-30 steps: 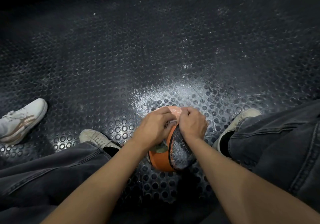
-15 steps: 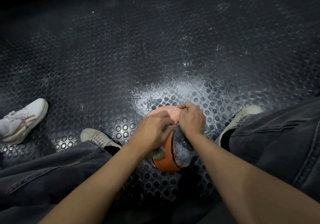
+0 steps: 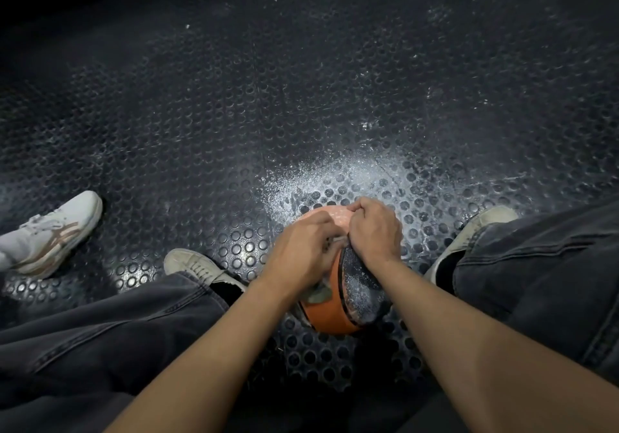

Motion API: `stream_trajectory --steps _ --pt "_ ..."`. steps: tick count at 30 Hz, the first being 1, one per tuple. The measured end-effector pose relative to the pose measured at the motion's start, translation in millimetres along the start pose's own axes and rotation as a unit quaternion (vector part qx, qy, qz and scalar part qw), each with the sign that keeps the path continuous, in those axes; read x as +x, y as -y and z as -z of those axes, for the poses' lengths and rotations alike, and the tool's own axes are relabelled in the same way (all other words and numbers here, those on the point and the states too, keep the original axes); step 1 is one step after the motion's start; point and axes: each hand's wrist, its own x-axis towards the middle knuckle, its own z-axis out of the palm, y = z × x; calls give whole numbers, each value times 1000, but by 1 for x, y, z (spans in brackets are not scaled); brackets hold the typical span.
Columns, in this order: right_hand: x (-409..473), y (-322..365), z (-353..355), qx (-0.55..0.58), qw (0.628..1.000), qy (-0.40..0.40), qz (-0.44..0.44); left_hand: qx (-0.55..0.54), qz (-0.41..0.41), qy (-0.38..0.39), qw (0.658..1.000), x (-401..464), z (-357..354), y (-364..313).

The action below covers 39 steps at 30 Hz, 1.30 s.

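Holds an orange ball (image 3: 330, 318) from above with both hands, low on the studded black floor (image 3: 234, 114) near a beige shoe (image 3: 194, 263). Curls the left hand (image 3: 301, 252) round a greyish cloth (image 3: 318, 290) against the ball's left side. Clenches the right hand (image 3: 375, 231) on top, knuckles up, above the black panel (image 3: 360, 285); cannot tell what its fingers pinch.

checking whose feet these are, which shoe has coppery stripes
The white sneaker at the far left; the left beige shoe and right beige shoe are plain.
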Motion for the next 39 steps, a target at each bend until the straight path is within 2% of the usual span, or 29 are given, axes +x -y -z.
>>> stream_trajectory --steps 2,5,8,11,13,15,19,23,25,27,32,35,39 --pt "0 -3 -4 13 1000 -11 -8 -8 17 -1 1000 9 -6 -5" --pt "4 -6 -6 33 999 -11 -17 -26 -18 13 999 -16 0 17" --pt "6 -4 -8 47 999 -11 -9 -70 12 -18 997 -35 11 31" --pt "-1 -4 -8 14 1000 -17 -5 -56 26 -66 996 -9 -12 4" --pt "-6 -8 -5 3 1000 -22 -7 -41 32 -68 996 -5 -20 -10" --pt "-5 -11 -3 8 1000 -21 -5 -47 25 -65 996 -22 -15 4" --pt "3 -10 -5 21 1000 -9 -9 -77 104 -109 986 -43 -4 21" --pt "2 -18 0 16 998 -34 -48 -74 87 -77 990 -32 -13 3" --pt "4 -19 4 -14 997 -32 -74 -108 145 -87 980 -35 -10 16" --pt "8 -10 6 -49 997 -16 -52 -127 216 -113 962 -41 -6 24" --pt "1 10 -3 -66 988 76 115 -153 234 -86 956 -43 -5 23" --pt "0 4 -6 -54 992 54 105 -171 299 -135 929 -42 -6 26" --pt "0 -3 -5 -50 995 27 82 -143 220 -110 959 -48 -14 13"
